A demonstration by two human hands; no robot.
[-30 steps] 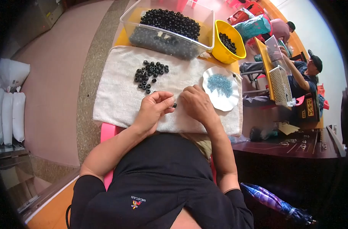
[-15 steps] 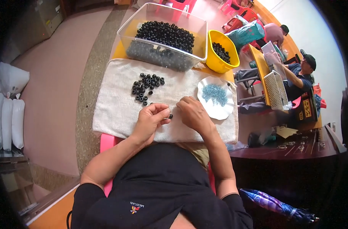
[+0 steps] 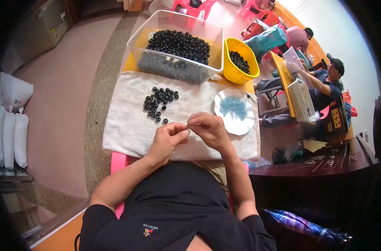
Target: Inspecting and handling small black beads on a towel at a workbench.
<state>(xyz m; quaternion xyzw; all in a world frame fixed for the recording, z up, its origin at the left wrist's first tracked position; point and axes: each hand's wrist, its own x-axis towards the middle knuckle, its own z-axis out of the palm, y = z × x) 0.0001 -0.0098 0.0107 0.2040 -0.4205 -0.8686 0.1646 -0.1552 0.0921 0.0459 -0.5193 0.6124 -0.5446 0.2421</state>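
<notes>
Over a white towel (image 3: pixel 123 121), my left hand (image 3: pixel 167 142) is closed in a pinch on a black bead, now mostly hidden by fingers. My right hand (image 3: pixel 210 130) meets it fingertip to fingertip, thumb and forefinger pressed together; anything between them is too small to make out. Just beyond the left hand lies a loose cluster of black beads (image 3: pixel 159 99) with holes. To the right of my right hand sits a white plate with a wavy rim (image 3: pixel 239 129), bearing a heap of tiny light-blue pieces (image 3: pixel 234 108).
Behind the towel stand a clear plastic tub (image 3: pixel 178 62) of black beads and a yellow container (image 3: pixel 236 76) with more. A person in a dark cap (image 3: pixel 330 79) sits at a table on the right. White sacks (image 3: pixel 10 134) stand at left; a folded umbrella (image 3: pixel 303 224) lies lower right.
My right hand has moved from beside the plate's edge to my left hand, and their fingertips now meet. The bead seen at my left fingertips is now mostly covered.
</notes>
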